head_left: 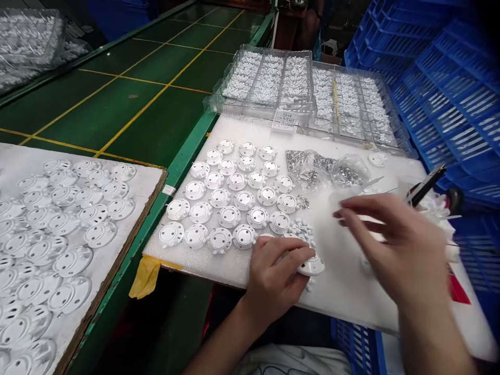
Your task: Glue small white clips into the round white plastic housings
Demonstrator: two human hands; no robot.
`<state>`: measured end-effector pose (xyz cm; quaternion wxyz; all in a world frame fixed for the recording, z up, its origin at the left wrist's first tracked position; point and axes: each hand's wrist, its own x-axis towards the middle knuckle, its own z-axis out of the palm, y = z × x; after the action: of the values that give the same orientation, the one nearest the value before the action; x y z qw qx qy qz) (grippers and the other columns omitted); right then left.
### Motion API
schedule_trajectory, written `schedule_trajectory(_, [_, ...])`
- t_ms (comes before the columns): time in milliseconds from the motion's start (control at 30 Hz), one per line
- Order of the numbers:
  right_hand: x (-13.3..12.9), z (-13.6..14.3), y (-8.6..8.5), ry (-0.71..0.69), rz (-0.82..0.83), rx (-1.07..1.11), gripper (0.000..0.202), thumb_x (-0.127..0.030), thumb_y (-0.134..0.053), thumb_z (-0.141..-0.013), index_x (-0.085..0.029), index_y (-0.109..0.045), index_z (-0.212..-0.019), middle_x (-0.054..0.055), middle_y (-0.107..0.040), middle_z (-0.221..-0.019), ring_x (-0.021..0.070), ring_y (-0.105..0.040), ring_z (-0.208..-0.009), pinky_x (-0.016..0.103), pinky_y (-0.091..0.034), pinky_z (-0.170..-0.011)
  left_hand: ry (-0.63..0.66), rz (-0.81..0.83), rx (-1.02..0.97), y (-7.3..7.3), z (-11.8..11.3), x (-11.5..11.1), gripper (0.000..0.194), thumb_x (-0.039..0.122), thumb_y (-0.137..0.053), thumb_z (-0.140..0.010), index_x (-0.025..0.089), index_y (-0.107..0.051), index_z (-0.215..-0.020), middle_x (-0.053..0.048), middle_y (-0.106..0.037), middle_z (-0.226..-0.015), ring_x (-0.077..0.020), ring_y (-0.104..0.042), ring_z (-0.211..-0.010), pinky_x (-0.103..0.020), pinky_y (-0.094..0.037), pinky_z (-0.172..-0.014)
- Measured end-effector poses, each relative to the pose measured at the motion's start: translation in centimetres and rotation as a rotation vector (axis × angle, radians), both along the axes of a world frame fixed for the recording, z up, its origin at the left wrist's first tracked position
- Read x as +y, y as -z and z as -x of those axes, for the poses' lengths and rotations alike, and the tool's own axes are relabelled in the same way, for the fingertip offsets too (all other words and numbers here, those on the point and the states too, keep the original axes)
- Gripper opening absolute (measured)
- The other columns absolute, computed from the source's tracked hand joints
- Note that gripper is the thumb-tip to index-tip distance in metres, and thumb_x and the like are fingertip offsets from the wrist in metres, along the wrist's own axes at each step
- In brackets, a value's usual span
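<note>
Several round white parts (244,200) with dark dots lie in rows on a white foam board (344,291). My left hand (277,271) rests at the near edge of these rows, fingers bent over a white disc (311,265) that shows partly past the fingertips. Beside it is a pile of small white pieces (302,229). Over the board's right side, my right hand (394,239) is raised and blurred, thumb and forefinger close together at the tips; whatever they may hold is too small to make out.
Bags of small metal pieces (310,169) lie behind the rows. Clear trays (269,78) of white parts stand at the back, blue crates (449,104) at the right. Left are a green conveyor (156,94) and another board (144,179) of discs. A dark tool (427,185) is beyond my right hand.
</note>
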<state>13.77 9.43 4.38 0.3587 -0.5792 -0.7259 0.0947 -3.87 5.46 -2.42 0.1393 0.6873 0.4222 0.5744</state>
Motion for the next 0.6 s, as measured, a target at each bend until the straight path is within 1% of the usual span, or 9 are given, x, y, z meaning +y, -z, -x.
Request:
schedule_trajectory(67, [2.1, 0.6, 1.6, -0.068, 0.05, -0.045, 0.011, -0.029, -0.063, -0.096, -0.021, -0.07, -0.091, 0.002, -0.069, -0.09, 0.0141, -0.069, -0.074, 0.024, -0.059, -0.063, -0.001, 0.004, -0.005, 0.0, 0.0, 0.0, 0.015, 0.008, -0.063, -0.093, 0.018, -0.069, -0.101, -0.003, -0.078, -0.097, -0.0157, -0.074, -0.087, -0.031, -0.047, -0.08])
schedule_trajectory(133, [3.7, 1.0, 3.0, -0.089, 0.095, -0.105, 0.012, -0.025, -0.061, -0.094, -0.02, -0.068, -0.086, 0.002, -0.067, -0.087, 0.0145, -0.068, -0.069, 0.026, -0.059, -0.062, -0.004, 0.01, -0.015, 0.0, 0.0, -0.1, 0.015, 0.008, -0.062, -0.093, 0.018, -0.069, -0.101, -0.002, -0.078, -0.096, -0.0154, -0.075, -0.086, -0.031, -0.046, -0.08])
schedule_trajectory(200, [4.4, 1.2, 3.8, -0.092, 0.126, -0.145, 0.013, -0.025, -0.06, -0.092, -0.02, -0.068, -0.084, 0.002, -0.064, -0.084, 0.015, -0.067, -0.066, 0.028, -0.058, -0.061, -0.002, 0.015, -0.026, 0.0, 0.0, -0.1, 0.014, 0.008, -0.062, -0.093, 0.018, -0.068, -0.1, -0.002, -0.078, -0.095, -0.0154, -0.075, -0.086, -0.031, -0.046, -0.08])
schedule_trajectory(267, [4.5, 1.2, 4.1, -0.094, 0.14, -0.164, 0.013, -0.025, -0.06, -0.091, -0.019, -0.068, -0.083, 0.003, -0.063, -0.083, 0.0153, -0.066, -0.065, 0.029, -0.056, -0.06, 0.005, 0.02, -0.035, 0.0, 0.1, -0.1, 0.014, 0.008, -0.062, -0.093, 0.018, -0.069, -0.1, -0.003, -0.078, -0.095, -0.0154, -0.074, -0.086, -0.031, -0.047, -0.081])
schedule_trajectory(467, [4.4, 1.4, 4.1, -0.074, 0.159, -0.235, 0.011, -0.023, -0.061, -0.089, -0.019, -0.07, -0.085, 0.003, -0.065, -0.085, 0.0161, -0.064, -0.065, 0.03, -0.051, -0.059, 0.023, 0.023, -0.051, -0.1, 0.1, 0.0, 0.013, 0.008, -0.062, -0.094, 0.017, -0.069, -0.099, -0.004, -0.078, -0.095, -0.0149, -0.074, -0.084, -0.031, -0.046, -0.08])
schedule_trajectory(600, [4.7, 1.7, 4.6, -0.041, 0.138, -0.234, 0.012, -0.021, -0.058, -0.089, -0.018, -0.067, -0.081, 0.003, -0.062, -0.082, 0.0147, -0.061, -0.062, 0.03, -0.05, -0.06, 0.045, 0.015, -0.053, 0.1, 0.0, 0.1, 0.016, 0.006, -0.062, -0.092, 0.017, -0.069, -0.101, -0.004, -0.079, -0.096, -0.015, -0.075, -0.085, -0.03, -0.048, -0.079])
